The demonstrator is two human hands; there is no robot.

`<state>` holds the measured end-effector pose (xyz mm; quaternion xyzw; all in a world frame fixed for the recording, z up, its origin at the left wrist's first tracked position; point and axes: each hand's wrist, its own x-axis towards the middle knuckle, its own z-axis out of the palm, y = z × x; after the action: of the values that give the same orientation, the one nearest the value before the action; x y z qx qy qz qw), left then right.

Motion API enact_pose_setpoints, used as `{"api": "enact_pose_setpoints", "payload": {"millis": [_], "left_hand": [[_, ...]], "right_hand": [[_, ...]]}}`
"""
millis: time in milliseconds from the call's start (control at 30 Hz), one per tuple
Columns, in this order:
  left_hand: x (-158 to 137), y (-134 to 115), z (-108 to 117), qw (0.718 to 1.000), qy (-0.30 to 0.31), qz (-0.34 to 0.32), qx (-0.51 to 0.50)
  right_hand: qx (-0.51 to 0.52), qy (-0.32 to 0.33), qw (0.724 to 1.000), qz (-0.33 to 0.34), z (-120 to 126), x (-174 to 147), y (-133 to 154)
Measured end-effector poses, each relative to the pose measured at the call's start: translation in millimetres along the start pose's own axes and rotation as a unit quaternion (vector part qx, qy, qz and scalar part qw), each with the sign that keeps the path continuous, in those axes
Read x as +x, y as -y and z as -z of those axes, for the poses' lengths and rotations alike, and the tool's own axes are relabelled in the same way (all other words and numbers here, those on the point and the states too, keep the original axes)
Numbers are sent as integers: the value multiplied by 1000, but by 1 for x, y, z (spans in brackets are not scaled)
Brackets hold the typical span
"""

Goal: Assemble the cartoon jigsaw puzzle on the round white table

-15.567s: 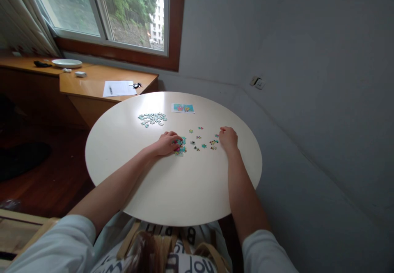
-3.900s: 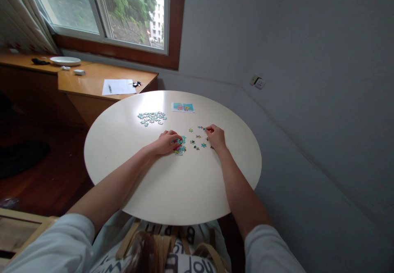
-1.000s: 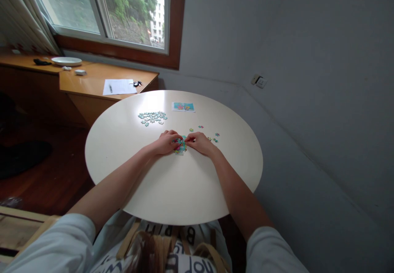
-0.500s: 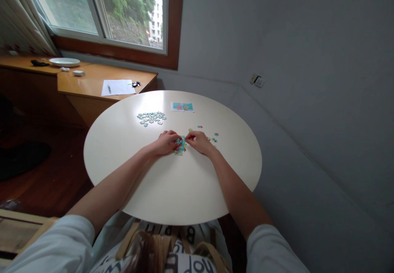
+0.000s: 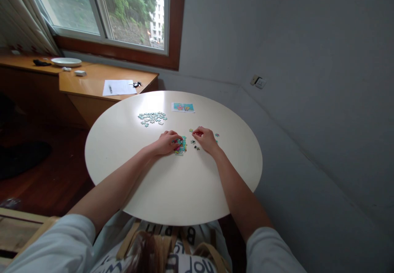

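Note:
My left hand point(image 5: 168, 142) rests on the table with its fingers curled over the edge of a small, partly joined jigsaw puzzle point(image 5: 182, 146), covering its left side. Just right of it, my right hand point(image 5: 205, 138) has thumb and fingers pinched together. A bit of red shows between them, apparently a puzzle piece point(image 5: 199, 133), mostly hidden. Two dark-patterned pieces point(image 5: 197, 147) lie between the joined puzzle and my right hand. A yellow-green piece point(image 5: 191, 130) sits beside my right fingertips, and another loose piece point(image 5: 217, 135) lies beyond the knuckles.
Many loose pieces point(image 5: 152, 118) are spread at the far left of the round white table point(image 5: 172, 191). A colourful picture card point(image 5: 183, 107) lies near the back edge. A wooden desk point(image 5: 89, 85) behind holds paper, keys and a white plate point(image 5: 66, 62).
My right hand has moved right, away from the joined puzzle, to where a pink piece lay. Two dark-patterned pieces now show beside the puzzle. My left hand has stayed in place.

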<state>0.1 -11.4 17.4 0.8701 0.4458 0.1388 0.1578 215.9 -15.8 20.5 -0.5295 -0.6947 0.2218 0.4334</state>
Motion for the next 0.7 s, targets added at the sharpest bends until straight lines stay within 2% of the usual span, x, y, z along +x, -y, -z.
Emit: {"api": "enact_pose_setpoints", "payload": {"millis": [700], "left_hand": [[0, 3, -1, 1000, -1, -7, 6]], "right_hand": [[-13, 13, 1000, -16, -2, -1, 1]]}}
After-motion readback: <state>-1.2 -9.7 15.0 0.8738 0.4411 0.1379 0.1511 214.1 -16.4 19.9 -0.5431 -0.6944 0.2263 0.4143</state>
